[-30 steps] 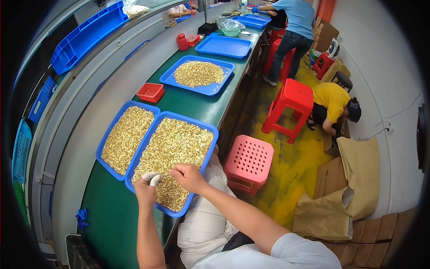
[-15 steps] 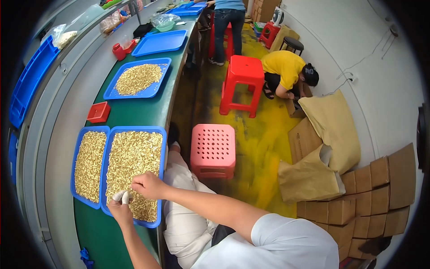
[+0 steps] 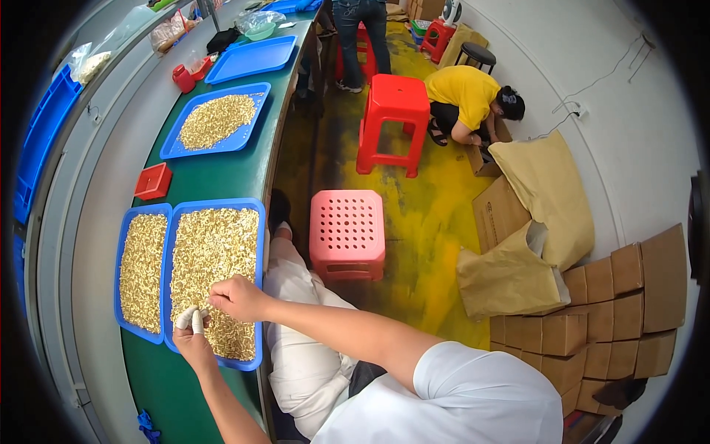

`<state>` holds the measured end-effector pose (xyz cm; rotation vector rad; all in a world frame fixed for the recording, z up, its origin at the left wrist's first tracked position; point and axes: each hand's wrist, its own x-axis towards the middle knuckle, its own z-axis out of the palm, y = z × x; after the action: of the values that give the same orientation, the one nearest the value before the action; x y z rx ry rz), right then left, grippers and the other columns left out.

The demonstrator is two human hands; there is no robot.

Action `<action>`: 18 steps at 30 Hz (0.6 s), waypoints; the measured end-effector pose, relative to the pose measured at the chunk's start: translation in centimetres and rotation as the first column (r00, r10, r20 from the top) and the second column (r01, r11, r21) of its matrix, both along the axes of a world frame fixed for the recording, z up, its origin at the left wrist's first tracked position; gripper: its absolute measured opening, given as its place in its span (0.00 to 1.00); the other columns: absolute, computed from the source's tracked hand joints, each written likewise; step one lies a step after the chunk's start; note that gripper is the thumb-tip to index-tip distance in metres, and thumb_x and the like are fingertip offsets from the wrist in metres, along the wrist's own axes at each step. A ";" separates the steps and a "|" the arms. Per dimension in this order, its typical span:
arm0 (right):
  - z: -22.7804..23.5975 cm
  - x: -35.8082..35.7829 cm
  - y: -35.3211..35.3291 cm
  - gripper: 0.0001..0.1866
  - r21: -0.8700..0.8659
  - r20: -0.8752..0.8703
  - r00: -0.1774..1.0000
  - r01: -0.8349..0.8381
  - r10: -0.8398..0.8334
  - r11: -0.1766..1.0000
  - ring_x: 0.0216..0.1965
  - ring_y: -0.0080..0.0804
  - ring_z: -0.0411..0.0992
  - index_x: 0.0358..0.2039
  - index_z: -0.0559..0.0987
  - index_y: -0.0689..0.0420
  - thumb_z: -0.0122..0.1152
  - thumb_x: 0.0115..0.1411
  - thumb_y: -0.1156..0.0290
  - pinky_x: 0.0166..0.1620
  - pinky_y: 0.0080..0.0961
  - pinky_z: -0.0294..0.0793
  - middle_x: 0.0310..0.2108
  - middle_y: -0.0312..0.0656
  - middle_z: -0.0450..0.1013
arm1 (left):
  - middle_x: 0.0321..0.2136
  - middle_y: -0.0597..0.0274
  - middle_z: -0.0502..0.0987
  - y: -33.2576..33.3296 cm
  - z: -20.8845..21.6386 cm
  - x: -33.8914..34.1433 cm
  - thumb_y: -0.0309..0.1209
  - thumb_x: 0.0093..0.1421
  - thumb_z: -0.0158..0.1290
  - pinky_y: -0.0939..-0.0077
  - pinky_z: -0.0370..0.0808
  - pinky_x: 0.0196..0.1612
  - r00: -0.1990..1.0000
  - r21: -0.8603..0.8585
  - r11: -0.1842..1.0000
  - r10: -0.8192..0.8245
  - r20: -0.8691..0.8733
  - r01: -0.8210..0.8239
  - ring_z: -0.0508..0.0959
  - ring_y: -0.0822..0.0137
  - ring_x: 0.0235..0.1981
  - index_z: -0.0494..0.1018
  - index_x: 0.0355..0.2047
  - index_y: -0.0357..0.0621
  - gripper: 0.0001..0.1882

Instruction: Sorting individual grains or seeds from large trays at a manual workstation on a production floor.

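Note:
My left hand (image 3: 194,340), with white covers on some fingertips, is closed in a pinch above the near part of a blue tray (image 3: 260,296). Beside it, almost touching, my right hand (image 3: 240,298) is closed too, thumb and fingertips pressed together. Whatever sits between the fingers of either hand is too small to make out. A layer of small gold-coloured pieces (image 3: 218,240) covers the tray under my hands. Close against its left side lies a second blue tray (image 3: 118,296), narrower in view, filled with similar gold-coloured pieces (image 3: 143,270).
On the green bench (image 3: 214,164) are a red box (image 3: 153,181), a blue tray (image 3: 248,137) with a heap of gold pieces, and another blue tray (image 3: 251,61). Stools (image 3: 347,233) stand to the right. A person in yellow (image 3: 466,92) crouches near cartons (image 3: 614,325).
The whole view has shifted slightly, the scene sitting a little higher and further left. My hands stay close together over the same tray, with only small finger movement.

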<state>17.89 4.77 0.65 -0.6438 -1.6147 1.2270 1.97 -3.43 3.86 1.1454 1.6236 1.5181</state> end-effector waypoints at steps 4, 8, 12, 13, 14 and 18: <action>-0.1 -0.2 0.0 0.11 0.013 -0.009 1.000 0.002 -0.002 1.000 0.18 0.35 0.68 0.24 0.76 0.62 0.61 0.61 0.70 0.25 0.32 0.66 0.17 0.47 0.70 | 0.29 0.59 0.82 -0.1 -0.3 -0.2 0.24 0.65 0.55 0.82 0.73 0.31 1.000 -0.029 1.000 -0.001 -0.015 0.001 0.78 0.74 0.27 0.79 0.42 0.34 0.08; -0.1 -0.1 0.0 0.11 0.028 -0.031 0.999 0.011 -0.010 1.000 0.18 0.34 0.68 0.24 0.76 0.62 0.61 0.61 0.70 0.24 0.32 0.66 0.16 0.47 0.69 | 0.28 0.59 0.82 0.0 -0.3 0.1 0.25 0.65 0.55 0.82 0.71 0.30 0.998 -0.042 0.999 -0.021 -0.052 0.019 0.78 0.74 0.26 0.79 0.42 0.33 0.09; 0.1 0.0 0.0 0.13 -0.009 -0.046 0.999 0.019 -0.020 1.000 0.18 0.38 0.68 0.22 0.75 0.63 0.61 0.61 0.70 0.25 0.34 0.65 0.16 0.48 0.69 | 0.28 0.59 0.82 0.2 -0.4 0.3 0.25 0.65 0.55 0.82 0.71 0.30 1.000 -0.048 0.999 -0.003 -0.024 0.001 0.78 0.74 0.26 0.80 0.42 0.34 0.09; 0.1 0.1 0.0 0.14 -0.016 -0.050 0.998 0.024 -0.025 1.000 0.18 0.42 0.68 0.21 0.73 0.63 0.61 0.60 0.69 0.25 0.37 0.65 0.16 0.50 0.69 | 0.27 0.59 0.82 0.3 -0.3 0.5 0.24 0.65 0.55 0.82 0.71 0.29 1.000 -0.049 0.999 0.004 -0.023 -0.005 0.78 0.74 0.26 0.80 0.42 0.34 0.09; 0.4 0.1 -0.1 0.14 -0.014 -0.052 0.998 0.019 -0.020 1.000 0.18 0.42 0.68 0.21 0.73 0.63 0.61 0.60 0.69 0.25 0.37 0.65 0.16 0.50 0.69 | 0.27 0.59 0.82 0.3 -0.3 0.5 0.24 0.65 0.55 0.82 0.71 0.29 1.000 -0.048 0.999 0.009 -0.025 -0.010 0.78 0.74 0.26 0.80 0.42 0.34 0.09; 0.9 0.2 -0.3 0.14 -0.046 -0.063 0.998 0.021 -0.024 0.999 0.18 0.42 0.68 0.20 0.74 0.63 0.61 0.60 0.69 0.25 0.36 0.65 0.16 0.50 0.69 | 0.27 0.60 0.82 0.2 0.1 0.5 0.24 0.65 0.55 0.82 0.71 0.29 0.999 -0.060 0.998 0.026 -0.033 -0.028 0.78 0.74 0.26 0.80 0.41 0.34 0.08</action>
<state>18.13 4.49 1.58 -0.6429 -1.5269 1.2589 2.46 -3.24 3.95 1.1247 1.7011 1.4643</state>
